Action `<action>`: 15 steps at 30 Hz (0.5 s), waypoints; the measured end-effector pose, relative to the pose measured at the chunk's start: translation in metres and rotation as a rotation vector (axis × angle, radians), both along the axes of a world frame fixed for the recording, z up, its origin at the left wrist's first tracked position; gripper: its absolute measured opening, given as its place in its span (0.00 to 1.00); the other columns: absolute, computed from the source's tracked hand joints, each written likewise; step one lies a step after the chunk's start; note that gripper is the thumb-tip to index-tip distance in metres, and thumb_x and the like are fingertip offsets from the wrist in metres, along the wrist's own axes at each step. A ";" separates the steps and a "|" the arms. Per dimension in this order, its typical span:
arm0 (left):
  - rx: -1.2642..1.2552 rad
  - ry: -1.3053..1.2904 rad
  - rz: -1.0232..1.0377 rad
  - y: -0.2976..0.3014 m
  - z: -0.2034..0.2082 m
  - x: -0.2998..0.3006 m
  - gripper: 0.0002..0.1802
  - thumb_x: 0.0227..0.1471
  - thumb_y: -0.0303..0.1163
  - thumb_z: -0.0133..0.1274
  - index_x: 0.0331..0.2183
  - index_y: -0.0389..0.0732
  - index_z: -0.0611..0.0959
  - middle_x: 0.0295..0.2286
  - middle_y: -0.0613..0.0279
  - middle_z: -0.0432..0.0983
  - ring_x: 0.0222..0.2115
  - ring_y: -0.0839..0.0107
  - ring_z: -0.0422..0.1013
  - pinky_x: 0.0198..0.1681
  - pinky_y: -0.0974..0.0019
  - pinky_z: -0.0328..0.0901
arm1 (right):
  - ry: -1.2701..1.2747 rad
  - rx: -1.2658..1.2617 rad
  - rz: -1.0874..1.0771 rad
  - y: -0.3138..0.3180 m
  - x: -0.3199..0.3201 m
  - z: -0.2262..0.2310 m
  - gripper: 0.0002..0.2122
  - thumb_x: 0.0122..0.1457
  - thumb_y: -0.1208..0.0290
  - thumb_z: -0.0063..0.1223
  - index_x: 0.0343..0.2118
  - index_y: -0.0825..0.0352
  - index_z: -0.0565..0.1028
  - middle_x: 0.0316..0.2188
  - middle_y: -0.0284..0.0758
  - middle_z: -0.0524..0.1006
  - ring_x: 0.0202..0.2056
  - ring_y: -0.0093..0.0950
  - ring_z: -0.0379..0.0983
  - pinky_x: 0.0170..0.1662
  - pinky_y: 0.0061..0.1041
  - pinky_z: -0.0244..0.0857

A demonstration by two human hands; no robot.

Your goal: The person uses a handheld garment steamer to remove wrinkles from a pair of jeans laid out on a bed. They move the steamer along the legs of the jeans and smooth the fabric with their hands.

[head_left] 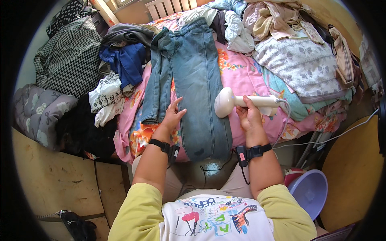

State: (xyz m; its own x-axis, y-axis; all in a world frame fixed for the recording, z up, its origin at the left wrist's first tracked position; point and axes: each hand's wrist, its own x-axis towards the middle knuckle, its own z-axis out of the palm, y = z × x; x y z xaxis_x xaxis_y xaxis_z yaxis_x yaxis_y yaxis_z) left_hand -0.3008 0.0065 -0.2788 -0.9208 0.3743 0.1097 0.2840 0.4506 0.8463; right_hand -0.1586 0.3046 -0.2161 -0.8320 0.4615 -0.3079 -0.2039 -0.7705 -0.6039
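A pair of blue jeans (195, 88) lies lengthwise on the bed, its waist at the far end and its legs toward me. In my right hand (249, 116) is a white handheld garment steamer (247, 102), held by its handle with the head toward the left. That head is over or beside the right edge of the jeans; I cannot tell if it touches. My left hand (173, 114), fingers spread and holding nothing, is over the gap between the two legs, at the inner edge of the right leg.
A pink floral sheet (241, 76) covers the bed. Piled clothes (120, 60) lie left, with a houndstooth bundle (68, 56); a grey patterned towel (297, 64) lies right. The steamer's cord (286, 116) hangs down, and a white cable (325, 140) runs right. A purple basin (309, 193) stands lower right.
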 end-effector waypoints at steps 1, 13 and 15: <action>0.036 -0.043 -0.009 0.000 0.000 0.001 0.34 0.46 0.28 0.61 0.56 0.50 0.71 0.30 0.69 0.56 0.29 0.76 0.57 0.34 0.74 0.60 | -0.015 -0.008 -0.021 -0.001 0.006 0.002 0.09 0.55 0.70 0.59 0.35 0.64 0.72 0.23 0.34 0.77 0.20 0.25 0.75 0.23 0.21 0.74; -0.015 0.279 0.113 0.009 -0.005 0.021 0.33 0.42 0.28 0.61 0.54 0.48 0.73 0.30 0.61 0.66 0.33 0.66 0.64 0.40 0.63 0.63 | -0.022 0.008 0.090 0.010 0.030 -0.008 0.09 0.55 0.70 0.58 0.37 0.63 0.72 0.23 0.33 0.77 0.19 0.24 0.75 0.22 0.21 0.73; 0.003 0.266 0.127 0.010 -0.005 0.024 0.32 0.43 0.27 0.61 0.53 0.47 0.73 0.30 0.61 0.66 0.33 0.66 0.64 0.39 0.63 0.64 | 0.006 -0.009 0.053 0.010 0.018 -0.008 0.09 0.55 0.71 0.58 0.37 0.63 0.72 0.23 0.34 0.77 0.19 0.25 0.75 0.23 0.21 0.73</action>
State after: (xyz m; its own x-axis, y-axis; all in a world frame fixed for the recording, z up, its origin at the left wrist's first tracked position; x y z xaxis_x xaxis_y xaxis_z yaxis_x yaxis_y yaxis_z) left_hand -0.2769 0.0168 -0.2842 -0.8989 0.2570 0.3548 0.4377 0.4945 0.7509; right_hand -0.1406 0.3144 -0.2241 -0.8570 0.4144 -0.3062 -0.1668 -0.7854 -0.5961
